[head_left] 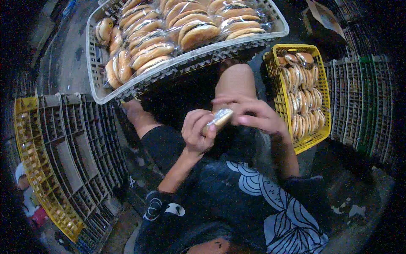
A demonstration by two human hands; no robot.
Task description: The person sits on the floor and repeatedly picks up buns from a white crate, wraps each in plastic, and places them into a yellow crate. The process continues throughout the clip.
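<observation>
A bun [218, 121] with a shiny clear plastic wrapper at its upper side is held over my lap. My left hand [197, 130] grips it, the thumb in front and the fingers curled around the back. Close by its right end is my right hand [261, 115], slightly blurred, with fingers stretched out and the thumb apart from them. Whether a fingertip touches the wrapper I cannot tell. In front of me a white crate [186, 60] holds rows of filled buns [198, 34] in clear wrap. To my right, a yellow crate [303, 146] carries several rows of buns [301, 101].
Stacked grey and green crates [359, 101] stand beyond the yellow one at the far right. At my left rises a leaning stack of dark crates [78, 156] with a yellow crate [42, 178] at its outer side. An open cardboard box [323, 21] lies at the upper right.
</observation>
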